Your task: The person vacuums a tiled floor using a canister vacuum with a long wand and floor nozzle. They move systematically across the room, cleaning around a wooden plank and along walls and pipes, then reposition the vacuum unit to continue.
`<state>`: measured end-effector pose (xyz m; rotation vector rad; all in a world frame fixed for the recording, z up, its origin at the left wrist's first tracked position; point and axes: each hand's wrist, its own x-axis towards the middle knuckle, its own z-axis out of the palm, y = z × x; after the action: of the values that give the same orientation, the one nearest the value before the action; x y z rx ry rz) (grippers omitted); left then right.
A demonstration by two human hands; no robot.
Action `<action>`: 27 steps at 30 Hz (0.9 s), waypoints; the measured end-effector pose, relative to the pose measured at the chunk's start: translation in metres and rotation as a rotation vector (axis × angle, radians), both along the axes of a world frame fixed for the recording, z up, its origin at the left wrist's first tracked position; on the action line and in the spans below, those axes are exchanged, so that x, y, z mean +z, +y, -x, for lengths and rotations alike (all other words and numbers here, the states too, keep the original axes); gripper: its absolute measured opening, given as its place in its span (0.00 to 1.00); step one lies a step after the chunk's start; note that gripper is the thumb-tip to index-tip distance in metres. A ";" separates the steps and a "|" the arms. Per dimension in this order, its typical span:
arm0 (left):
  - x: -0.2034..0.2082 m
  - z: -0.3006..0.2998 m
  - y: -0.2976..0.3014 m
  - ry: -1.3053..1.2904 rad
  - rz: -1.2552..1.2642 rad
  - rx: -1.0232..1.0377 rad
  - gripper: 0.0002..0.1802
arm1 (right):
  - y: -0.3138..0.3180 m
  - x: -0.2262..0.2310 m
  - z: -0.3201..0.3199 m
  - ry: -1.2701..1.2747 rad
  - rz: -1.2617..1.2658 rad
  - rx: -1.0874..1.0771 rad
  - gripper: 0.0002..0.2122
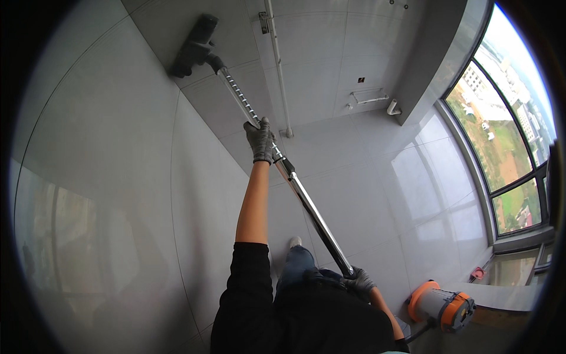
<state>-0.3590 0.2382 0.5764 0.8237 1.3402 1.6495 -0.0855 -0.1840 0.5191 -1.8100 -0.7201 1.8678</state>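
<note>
Both my gloved hands hold a shiny metal vacuum cleaner wand (315,215) that slants up and away to the left. My left hand (259,140), arm stretched out, is wrapped round its notched upper section. Lower down, near my waist, my right hand (359,282) closes on the wand's dark near end. At the far end a black vacuum floor head (196,47) is raised to the grey tiled far wall, close to its corner with the left wall. Whether it touches the tiles, I cannot tell.
An orange and grey canister vacuum (439,307) stands at the lower right, its dark hose (421,331) running toward me. A thin pipe (280,76) runs down the far wall. Beside the large window (501,135) are a pipe stub (393,107) and glossy floor tiles (359,171).
</note>
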 end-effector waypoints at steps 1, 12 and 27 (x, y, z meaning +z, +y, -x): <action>-0.015 -0.009 -0.003 -0.010 0.041 0.004 0.22 | -0.006 -0.003 -0.012 0.033 -0.062 0.015 0.15; -0.238 -0.150 0.001 -0.370 0.490 -0.124 0.22 | -0.032 -0.058 -0.183 -0.869 -0.051 0.373 0.24; -0.296 -0.186 0.045 -0.337 0.603 0.327 0.19 | 0.112 -0.081 -0.282 -1.147 0.179 0.750 0.17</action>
<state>-0.1731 0.2827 0.2805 -0.0285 1.6502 1.4073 0.1967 -0.0725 0.4383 -2.9883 -1.8454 1.0281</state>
